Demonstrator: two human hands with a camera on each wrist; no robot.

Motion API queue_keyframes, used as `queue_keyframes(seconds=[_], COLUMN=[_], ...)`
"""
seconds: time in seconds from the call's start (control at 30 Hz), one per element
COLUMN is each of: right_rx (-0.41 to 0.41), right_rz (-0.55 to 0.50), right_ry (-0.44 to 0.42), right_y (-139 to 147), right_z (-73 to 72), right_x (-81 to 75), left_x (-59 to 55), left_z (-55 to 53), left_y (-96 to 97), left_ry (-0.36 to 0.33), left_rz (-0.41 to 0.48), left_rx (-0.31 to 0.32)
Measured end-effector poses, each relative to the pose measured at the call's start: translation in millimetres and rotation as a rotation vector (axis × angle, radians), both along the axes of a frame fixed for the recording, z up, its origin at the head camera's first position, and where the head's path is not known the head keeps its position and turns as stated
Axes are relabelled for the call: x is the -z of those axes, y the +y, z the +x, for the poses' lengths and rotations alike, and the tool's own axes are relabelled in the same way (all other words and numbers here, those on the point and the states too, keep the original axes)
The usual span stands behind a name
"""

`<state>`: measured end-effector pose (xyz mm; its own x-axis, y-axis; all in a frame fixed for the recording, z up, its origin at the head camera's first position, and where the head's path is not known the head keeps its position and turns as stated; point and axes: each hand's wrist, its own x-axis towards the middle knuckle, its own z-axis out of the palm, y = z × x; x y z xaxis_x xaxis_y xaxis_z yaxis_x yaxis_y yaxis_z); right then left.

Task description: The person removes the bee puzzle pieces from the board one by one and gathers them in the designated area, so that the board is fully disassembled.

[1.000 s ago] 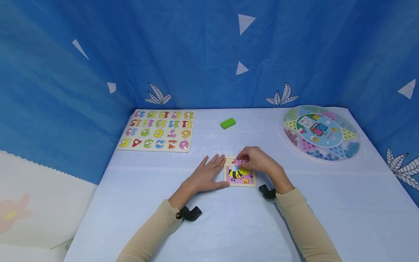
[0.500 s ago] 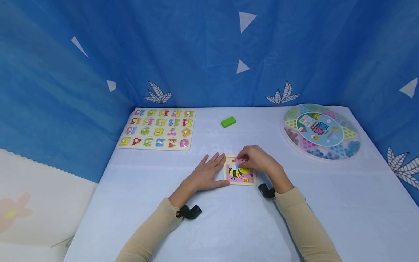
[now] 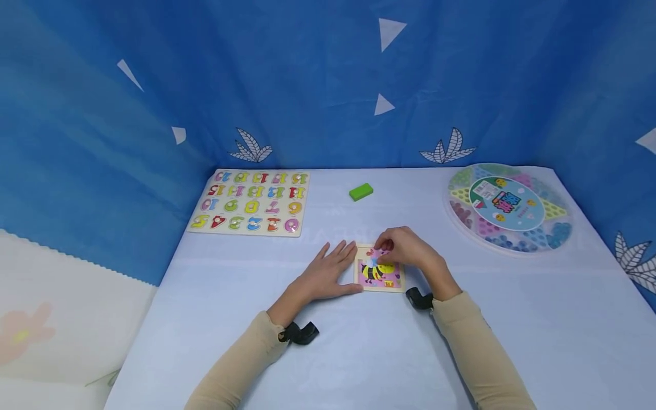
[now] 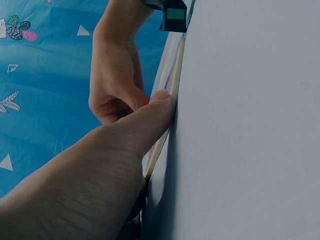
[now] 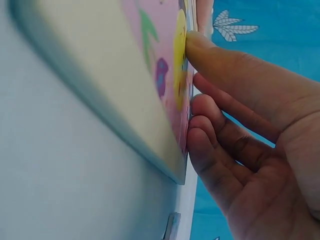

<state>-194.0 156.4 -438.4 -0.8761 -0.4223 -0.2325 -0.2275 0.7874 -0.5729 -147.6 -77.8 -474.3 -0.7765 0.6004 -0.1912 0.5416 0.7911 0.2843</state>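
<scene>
Just below the centre of the head view, a small square puzzle with a cream frame and a pink bee picture (image 3: 376,277) is laid flat between both hands. Its left edge is touched by the left hand (image 3: 329,274), whose fingers are spread, with the thumb set at the lower left corner. Over its upper right part the right hand (image 3: 407,249) is held with bent fingers; in the right wrist view its thumb and fingertips are set against the printed face, but whether a piece is pinched cannot be told. Black curved devices (image 3: 304,333) are worn at both wrists, beside beige sleeves (image 3: 241,364). Above the puzzle, a green rectangular block (image 3: 361,192) is seen. At upper left, a cream board of coloured numerals (image 3: 241,214) is placed; at upper right, a round clear plastic game case (image 3: 508,208). All are borne by a white-covered table (image 3: 359,353), backed by a blue patterned curtain (image 3: 307,68).
</scene>
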Motion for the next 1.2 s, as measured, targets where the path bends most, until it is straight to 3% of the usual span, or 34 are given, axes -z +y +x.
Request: queue_keyframes(seconds=[0.43, 0.73, 1.2], right_rx=[0.009, 0.016, -0.039], right_rz=[-0.016, 0.029, 0.02], right_ry=[0.021, -0.027, -0.008], right_y=[-1.8, -6.8, -1.7], right_z=[2.7, 6.2, 4.5], right_x=[-0.6, -6.5, -5.7], left_x=[1.8, 1.1, 1.8], left_z=[-0.5, 1.3, 0.4], left_y=[1.1, 0.5, 0.7], left_ry=[-0.004, 0.004, -0.006], left_rz=[-0.012, 0.001, -0.011], left_rx=[0.0, -0.003, -0.003])
